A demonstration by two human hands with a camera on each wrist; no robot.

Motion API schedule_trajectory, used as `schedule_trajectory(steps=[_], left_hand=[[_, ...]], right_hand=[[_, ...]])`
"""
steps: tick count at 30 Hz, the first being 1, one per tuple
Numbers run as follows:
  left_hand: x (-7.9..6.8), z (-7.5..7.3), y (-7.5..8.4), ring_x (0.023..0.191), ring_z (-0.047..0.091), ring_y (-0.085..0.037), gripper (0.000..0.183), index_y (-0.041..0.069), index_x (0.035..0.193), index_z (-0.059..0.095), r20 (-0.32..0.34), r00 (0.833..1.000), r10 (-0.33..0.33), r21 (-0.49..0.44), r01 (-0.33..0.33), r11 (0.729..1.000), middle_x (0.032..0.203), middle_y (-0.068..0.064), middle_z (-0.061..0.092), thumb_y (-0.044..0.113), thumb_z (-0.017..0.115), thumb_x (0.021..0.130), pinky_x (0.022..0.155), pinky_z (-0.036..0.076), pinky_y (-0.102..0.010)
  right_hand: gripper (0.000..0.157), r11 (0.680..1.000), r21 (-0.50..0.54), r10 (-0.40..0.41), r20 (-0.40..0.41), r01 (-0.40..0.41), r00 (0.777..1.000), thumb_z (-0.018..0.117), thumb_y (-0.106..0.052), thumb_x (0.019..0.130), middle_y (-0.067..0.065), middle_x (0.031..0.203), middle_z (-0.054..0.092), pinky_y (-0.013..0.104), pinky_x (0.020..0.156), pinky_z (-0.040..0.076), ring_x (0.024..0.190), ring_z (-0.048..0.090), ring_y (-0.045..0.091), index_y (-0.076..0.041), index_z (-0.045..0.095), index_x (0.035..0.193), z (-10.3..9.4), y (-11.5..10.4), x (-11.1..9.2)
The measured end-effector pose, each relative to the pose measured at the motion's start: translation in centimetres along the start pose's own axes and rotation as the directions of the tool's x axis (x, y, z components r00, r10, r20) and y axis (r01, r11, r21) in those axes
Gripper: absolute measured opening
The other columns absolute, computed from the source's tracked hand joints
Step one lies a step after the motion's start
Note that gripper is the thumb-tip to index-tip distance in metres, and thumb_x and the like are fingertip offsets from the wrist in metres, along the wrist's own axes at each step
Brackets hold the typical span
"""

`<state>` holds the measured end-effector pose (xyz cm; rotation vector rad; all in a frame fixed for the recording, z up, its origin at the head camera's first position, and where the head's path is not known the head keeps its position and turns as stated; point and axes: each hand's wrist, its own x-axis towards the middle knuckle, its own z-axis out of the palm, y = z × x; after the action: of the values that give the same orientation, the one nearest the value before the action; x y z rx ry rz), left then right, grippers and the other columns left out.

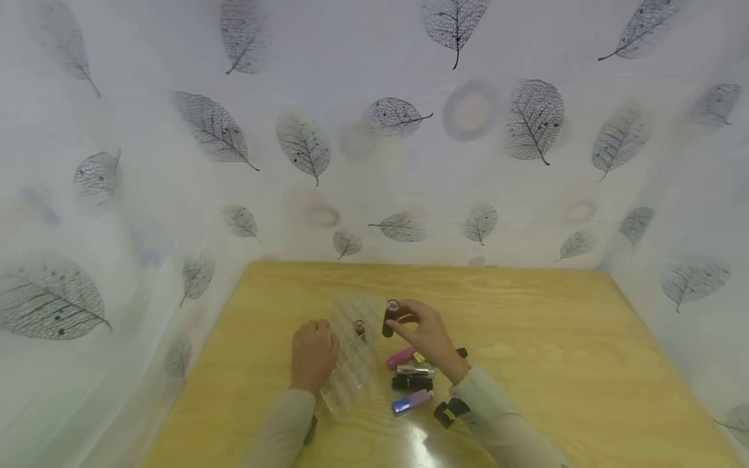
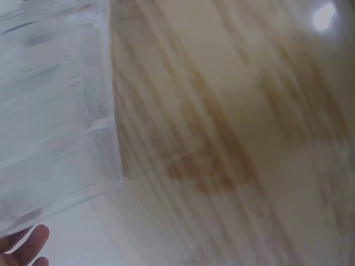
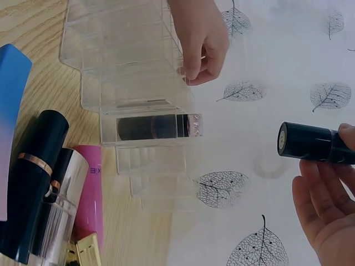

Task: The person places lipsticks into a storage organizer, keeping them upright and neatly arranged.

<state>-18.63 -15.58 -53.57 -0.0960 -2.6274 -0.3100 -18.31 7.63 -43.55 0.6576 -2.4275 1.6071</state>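
Observation:
A clear lipstick organizer (image 1: 346, 385) with several compartments stands on the table, tilted in the head view. My left hand (image 1: 314, 356) holds its left edge, fingers curled over the rim; the left wrist view catches only some fingertips beside the clear plastic (image 2: 50, 127). One dark lipstick tube with a clear, patterned end (image 3: 155, 127) sits in a compartment. To the right of the organizer, my right hand (image 1: 430, 338) pinches a black lipstick tube (image 1: 389, 320) between thumb and fingers, raised above the table. In the right wrist view, that tube's round end faces the organizer, apart from it.
Right of the organizer lie a pink tube (image 1: 400, 358), a silver-and-clear lipstick (image 1: 415, 371), a black lipstick (image 1: 412, 383) and a blue-to-pink tube (image 1: 412, 403). A black item with a yellow band (image 1: 447, 414) is near the right sleeve. Leaf-patterned cloth (image 1: 404, 162) surrounds the wooden table (image 1: 556, 338).

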Motion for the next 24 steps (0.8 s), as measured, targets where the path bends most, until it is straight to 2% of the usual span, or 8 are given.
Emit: schedule_trajectory(steps=[8,16,24], left_hand=[[-0.2,0.0,0.1,0.076,0.057,-0.027,0.019,0.005,0.093,0.062,-0.027,1.0,-0.004,0.007,0.004,1.0,0.084,-0.012,0.062,0.02,0.064,0.082,0.074,0.049,-0.043],[-0.2,0.0,0.1,0.076,0.057,-0.026,0.019,0.005,0.093,0.062,-0.01,0.999,-0.03,0.0,0.03,1.0,0.084,-0.011,0.061,0.02,0.064,0.082,0.074,0.049,-0.042],[-0.1,0.1,0.1,0.077,0.058,-0.027,0.019,0.005,0.093,0.062,0.008,0.999,-0.04,-0.012,0.04,0.999,0.086,-0.012,0.062,0.02,0.064,0.082,0.077,0.049,-0.043]], right_hand=[[0.025,0.998,0.035,-0.044,-0.029,0.045,0.999,0.072,-0.004,0.077,0.016,0.094,0.068,0.037,0.077,0.056,0.084,0.067,0.029,0.001,0.064,0.101,2.2,2.4,0.8],[0.026,1.0,0.017,-0.019,0.017,0.019,1.0,0.072,-0.005,0.077,0.014,0.095,0.069,0.039,0.078,0.055,0.085,0.066,0.028,0.0,0.064,0.102,3.6,2.9,0.9],[0.026,1.0,-0.007,-0.029,0.029,0.029,0.999,0.072,-0.003,0.077,0.014,0.094,0.068,0.04,0.076,0.056,0.085,0.066,0.028,0.001,0.063,0.101,4.8,3.6,1.0]])
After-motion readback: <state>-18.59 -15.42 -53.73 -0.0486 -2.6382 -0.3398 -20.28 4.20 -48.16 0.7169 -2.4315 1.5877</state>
